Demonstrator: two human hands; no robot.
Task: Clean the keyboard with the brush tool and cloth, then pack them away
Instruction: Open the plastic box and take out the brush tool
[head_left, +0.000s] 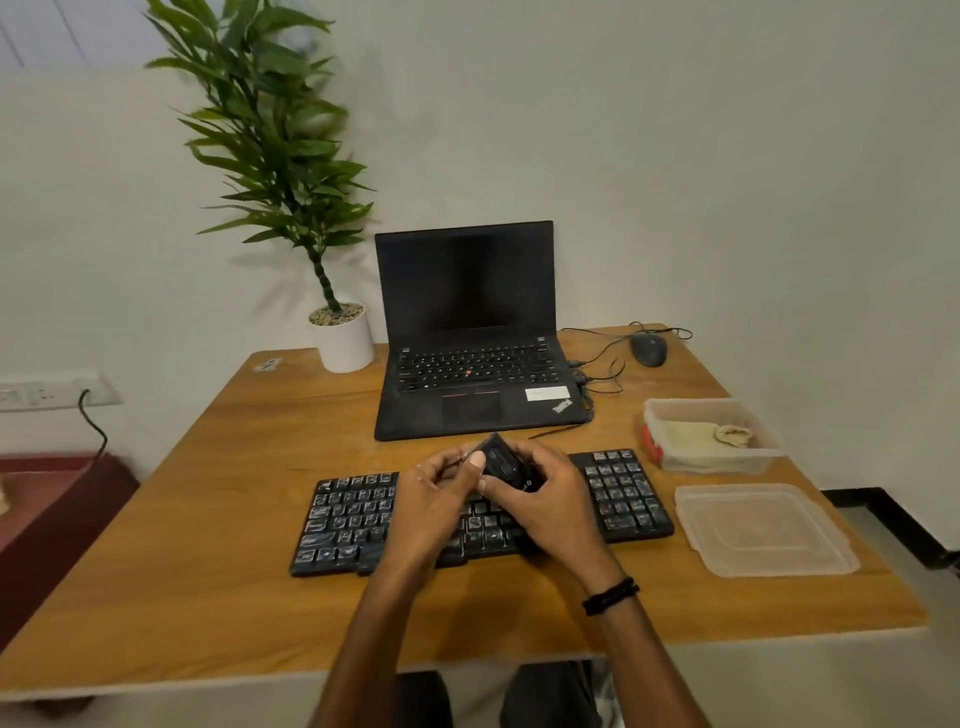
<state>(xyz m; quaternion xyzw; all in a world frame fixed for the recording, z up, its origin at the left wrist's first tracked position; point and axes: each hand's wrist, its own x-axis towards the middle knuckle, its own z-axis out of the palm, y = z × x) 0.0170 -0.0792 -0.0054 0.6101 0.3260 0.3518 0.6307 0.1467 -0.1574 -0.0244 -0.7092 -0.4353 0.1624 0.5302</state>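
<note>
The keyboard (353, 519) is coloured black, its keys streaked whitish. Behind it, a black laptop (467, 291) and a white pot (347, 345) are seen.

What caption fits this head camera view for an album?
Left hand and right hand hold a brush tool over the keyboard; cloth lies in the open container.

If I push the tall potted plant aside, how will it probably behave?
The plant rises far above its small white pot and leans left, so it may tip. Pebbles top the pot, so the base is probably weighty.
</note>
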